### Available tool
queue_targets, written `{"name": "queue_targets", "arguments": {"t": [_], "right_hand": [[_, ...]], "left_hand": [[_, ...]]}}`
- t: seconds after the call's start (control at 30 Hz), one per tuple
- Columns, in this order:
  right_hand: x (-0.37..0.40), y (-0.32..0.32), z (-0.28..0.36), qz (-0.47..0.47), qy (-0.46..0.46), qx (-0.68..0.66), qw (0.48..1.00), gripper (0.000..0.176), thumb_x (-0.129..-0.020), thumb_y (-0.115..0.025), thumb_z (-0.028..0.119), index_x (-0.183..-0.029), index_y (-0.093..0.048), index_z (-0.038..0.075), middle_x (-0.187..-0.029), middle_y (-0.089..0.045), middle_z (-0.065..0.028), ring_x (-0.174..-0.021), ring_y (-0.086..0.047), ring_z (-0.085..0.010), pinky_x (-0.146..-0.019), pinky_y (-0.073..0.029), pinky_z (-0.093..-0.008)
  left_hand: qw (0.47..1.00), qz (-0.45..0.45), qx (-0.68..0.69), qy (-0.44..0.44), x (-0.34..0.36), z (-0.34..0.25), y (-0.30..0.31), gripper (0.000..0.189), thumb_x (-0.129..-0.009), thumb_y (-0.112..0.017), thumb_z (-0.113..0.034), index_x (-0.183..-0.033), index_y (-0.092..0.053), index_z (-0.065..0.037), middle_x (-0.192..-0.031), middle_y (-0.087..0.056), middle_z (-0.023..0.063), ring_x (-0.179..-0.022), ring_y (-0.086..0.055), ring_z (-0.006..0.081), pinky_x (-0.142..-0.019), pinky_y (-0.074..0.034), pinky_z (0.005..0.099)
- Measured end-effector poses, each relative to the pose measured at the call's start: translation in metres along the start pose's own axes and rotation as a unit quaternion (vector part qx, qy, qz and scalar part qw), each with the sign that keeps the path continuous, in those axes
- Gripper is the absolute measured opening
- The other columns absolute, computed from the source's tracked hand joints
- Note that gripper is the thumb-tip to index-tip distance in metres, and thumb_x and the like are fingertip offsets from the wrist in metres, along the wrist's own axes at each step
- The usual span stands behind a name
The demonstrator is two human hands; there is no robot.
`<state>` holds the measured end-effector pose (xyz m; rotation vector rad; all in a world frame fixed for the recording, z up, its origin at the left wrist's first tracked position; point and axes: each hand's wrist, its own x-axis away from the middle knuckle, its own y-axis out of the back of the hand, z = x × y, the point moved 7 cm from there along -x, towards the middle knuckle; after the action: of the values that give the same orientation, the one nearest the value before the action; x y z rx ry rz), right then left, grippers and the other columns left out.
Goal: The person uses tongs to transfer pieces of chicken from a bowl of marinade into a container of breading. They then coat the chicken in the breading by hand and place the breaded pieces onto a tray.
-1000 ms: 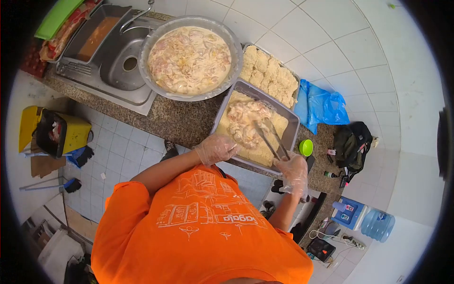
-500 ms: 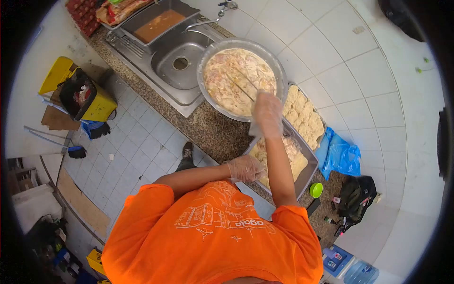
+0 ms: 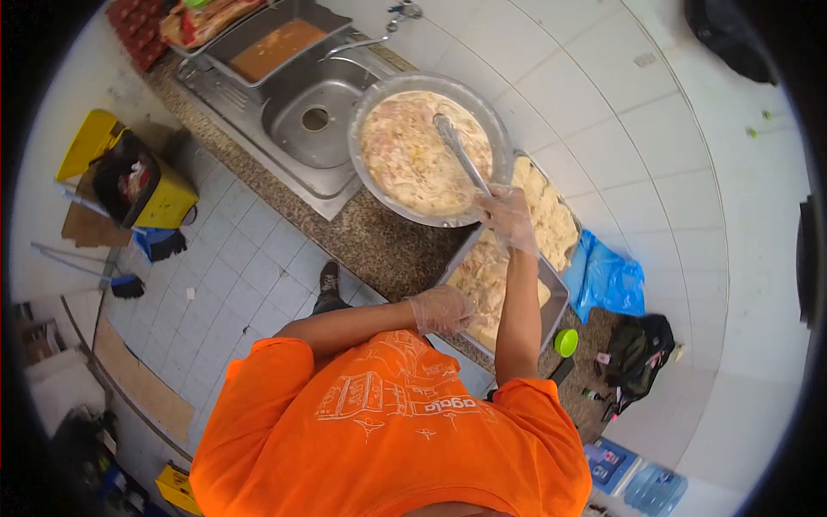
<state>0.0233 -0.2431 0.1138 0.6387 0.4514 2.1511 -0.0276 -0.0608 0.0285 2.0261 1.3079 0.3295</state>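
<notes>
My right hand (image 3: 508,215), in a clear plastic glove, grips the handle of metal tongs (image 3: 458,153). The tongs reach over a large round metal bowl (image 3: 366,185) filled with pieces in a creamy, pale mixture (image 3: 413,155). In its own clear glove, my left hand (image 3: 442,310) is at the near left edge of a grey tray (image 3: 557,302); its fingers are partly hidden, and whether they hold anything is unclear. Coated pieces and pale yellow powder (image 3: 491,284) lie in that tray. Behind my right forearm sits another tray of floury, lumpy pieces (image 3: 547,211).
A steel sink (image 3: 314,121) is left of the bowl, with a tub of brownish liquid (image 3: 276,52) beyond it. Right of the trays are a blue plastic bag (image 3: 612,280), a green cup (image 3: 566,342) and a dark bag (image 3: 639,358). A yellow bin (image 3: 164,202) stands on the floor.
My right hand has moved slightly toward the grey tray, and the tongs now show broadside, raised over the mixture. The whole view has shifted slightly. My left hand stays by the tray.
</notes>
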Motion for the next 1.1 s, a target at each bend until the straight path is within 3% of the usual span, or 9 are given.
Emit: {"name": "queue_targets", "arguments": {"t": [0.07, 0.13, 0.17, 0.23, 0.4, 0.47, 0.57, 0.97, 1.1], "right_hand": [[0.02, 0.023, -0.005, -0.052, -0.031, 0.042, 0.997, 0.024, -0.078, -0.07, 0.014, -0.098, -0.073, 0.002, -0.067, -0.065, -0.0191, -0.059, -0.063, -0.0286, -0.056, -0.048, -0.0378], [0.03, 0.035, 0.0, -0.072, 0.023, 0.275, 0.959, 0.023, -0.079, -0.067, 0.015, -0.095, -0.073, 0.0, -0.072, -0.067, -0.0207, -0.066, -0.067, -0.0314, -0.061, -0.051, -0.041], [0.033, 0.034, -0.001, -0.073, 0.019, 0.271, 0.96, 0.023, -0.079, -0.067, 0.015, -0.095, -0.073, 0.0, -0.072, -0.067, -0.0207, -0.066, -0.067, -0.0314, -0.061, -0.051, -0.041], [0.038, 0.019, 0.027, -0.138, 0.131, 0.42, 0.888, 0.019, -0.081, -0.062, 0.014, -0.086, -0.071, -0.002, -0.077, -0.068, -0.0219, -0.075, -0.069, -0.034, -0.069, -0.054, -0.0437], [-0.003, -0.048, 0.041, -0.162, 0.265, 0.47, 0.826, 0.012, -0.079, -0.057, 0.01, -0.077, -0.066, 0.004, -0.076, -0.066, -0.0179, -0.075, -0.066, -0.0332, -0.069, -0.052, -0.0436], [-0.024, -0.074, 0.047, -0.173, 0.323, 0.47, 0.803, 0.01, -0.078, -0.055, 0.008, -0.076, -0.064, 0.005, -0.073, -0.063, -0.0169, -0.071, -0.064, -0.0335, -0.065, -0.05, -0.0437], [-0.049, -0.105, 0.042, -0.15, 0.363, 0.456, 0.799, 0.009, -0.076, -0.055, 0.006, -0.071, -0.062, 0.004, -0.069, -0.062, -0.0178, -0.067, -0.064, -0.0335, -0.063, -0.051, -0.0434], [0.012, -0.037, 0.008, -0.273, 0.307, 0.408, 0.815, 0.008, -0.073, -0.06, 0.007, -0.069, -0.062, 0.0, -0.064, -0.061, -0.0217, -0.055, -0.06, -0.0383, -0.055, -0.049, -0.0462], [0.092, 0.035, 0.016, -0.271, 0.197, 0.377, 0.863, 0.013, -0.08, -0.064, 0.011, -0.084, -0.067, -0.002, -0.069, -0.062, -0.0234, -0.062, -0.061, -0.0409, -0.056, -0.047, -0.0459]], "left_hand": [[0.999, -0.031, 0.019, 0.024, -0.002, 0.001, 0.007, 0.047, -0.095, -0.048, -0.037, -0.069, -0.059, 0.0, -0.066, -0.059, 0.0238, -0.067, -0.06, 0.0423, -0.068, -0.049, 0.0511], [0.999, -0.041, 0.013, 0.009, -0.002, 0.001, 0.004, 0.045, -0.095, -0.048, -0.037, -0.07, -0.06, -0.002, -0.066, -0.06, 0.0226, -0.066, -0.061, 0.0422, -0.066, -0.049, 0.0513], [0.998, -0.057, 0.004, -0.006, -0.002, -0.001, 0.005, 0.043, -0.094, -0.048, -0.037, -0.072, -0.061, -0.003, -0.067, -0.062, 0.0215, -0.066, -0.062, 0.042, -0.064, -0.049, 0.0515], [0.999, -0.046, 0.008, -0.009, -0.003, -0.003, 0.006, 0.044, -0.095, -0.048, -0.037, -0.072, -0.061, -0.003, -0.066, -0.061, 0.0218, -0.065, -0.061, 0.0423, -0.064, -0.049, 0.0514], [0.999, -0.031, 0.015, 0.029, -0.001, 0.003, -0.002, 0.046, -0.095, -0.047, -0.038, -0.068, -0.061, -0.003, -0.065, -0.06, 0.022, -0.064, -0.061, 0.0423, -0.063, -0.048, 0.0511], [1.0, -0.007, 0.0, 0.03, -0.003, 0.015, -0.022, 0.037, -0.093, -0.051, -0.036, -0.084, -0.061, -0.001, -0.071, -0.062, 0.0209, -0.066, -0.062, 0.0406, -0.063, -0.049, 0.0516], [1.0, -0.014, -0.017, 0.011, 0.002, 0.008, -0.012, 0.034, -0.093, -0.051, -0.035, -0.087, -0.059, -0.002, -0.07, -0.061, 0.0201, -0.066, -0.062, 0.0394, -0.062, -0.049, 0.0511], [0.998, -0.065, -0.018, 0.013, 0.003, 0.006, -0.004, 0.038, -0.089, -0.055, -0.035, -0.069, -0.06, -0.003, -0.069, -0.061, 0.0198, -0.068, -0.062, 0.0393, -0.064, -0.049, 0.0499], [0.999, -0.04, 0.021, 0.001, 0.0, -0.008, 0.017, 0.038, -0.09, -0.054, -0.035, -0.07, -0.062, -0.003, -0.069, -0.062, 0.0204, -0.068, -0.062, 0.0396, -0.065, -0.049, 0.0503]]}}
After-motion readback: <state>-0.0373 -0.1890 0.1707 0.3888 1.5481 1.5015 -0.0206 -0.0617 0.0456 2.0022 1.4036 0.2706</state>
